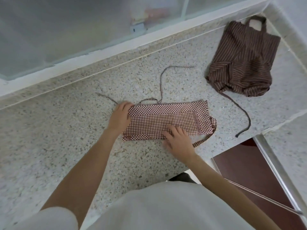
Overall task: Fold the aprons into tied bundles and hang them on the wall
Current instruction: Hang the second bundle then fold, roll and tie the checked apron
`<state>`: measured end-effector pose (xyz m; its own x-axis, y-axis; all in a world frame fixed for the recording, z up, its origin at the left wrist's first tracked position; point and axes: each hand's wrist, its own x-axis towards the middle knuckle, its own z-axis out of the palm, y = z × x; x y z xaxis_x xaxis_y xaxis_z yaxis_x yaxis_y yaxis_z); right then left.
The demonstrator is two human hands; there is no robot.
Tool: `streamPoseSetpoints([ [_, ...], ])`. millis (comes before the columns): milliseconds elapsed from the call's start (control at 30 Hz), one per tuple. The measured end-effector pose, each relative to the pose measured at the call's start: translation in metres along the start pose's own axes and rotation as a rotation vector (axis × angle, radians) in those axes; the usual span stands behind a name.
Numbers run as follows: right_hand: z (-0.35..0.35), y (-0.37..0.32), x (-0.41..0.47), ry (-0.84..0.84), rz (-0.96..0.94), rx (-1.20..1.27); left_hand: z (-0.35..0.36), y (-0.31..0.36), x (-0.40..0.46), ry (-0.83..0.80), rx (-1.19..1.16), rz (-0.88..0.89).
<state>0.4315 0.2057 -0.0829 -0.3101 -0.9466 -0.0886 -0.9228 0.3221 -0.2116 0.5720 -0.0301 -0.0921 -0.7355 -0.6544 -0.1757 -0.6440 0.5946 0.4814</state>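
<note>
left hand point(120, 117) apparently curled, right hand point(177, 140) flat
</note>
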Motion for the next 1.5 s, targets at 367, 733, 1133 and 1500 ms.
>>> streamPoseSetpoints([
  [367, -0.017, 0.044, 0.039, -0.18, 0.147, -0.195, 0.02, 0.005, -0.095, -0.159, -0.185, 0.014],
  [733, -0.005, 0.024, 0.021, -0.26, 0.027, -0.049, 0.028, -0.002, -0.126, -0.126, -0.089, 0.082],
  [1133, 0.0, 0.025, 0.013, -0.266, 0.009, -0.054, -0.022, -0.042, -0.109, 0.3, -0.145, -0.421],
  [1500, 0.0, 0.029, -0.026, -0.15, -0.117, 0.107, 0.02, 0.017, -0.066, -0.234, 0.008, 0.484],
])
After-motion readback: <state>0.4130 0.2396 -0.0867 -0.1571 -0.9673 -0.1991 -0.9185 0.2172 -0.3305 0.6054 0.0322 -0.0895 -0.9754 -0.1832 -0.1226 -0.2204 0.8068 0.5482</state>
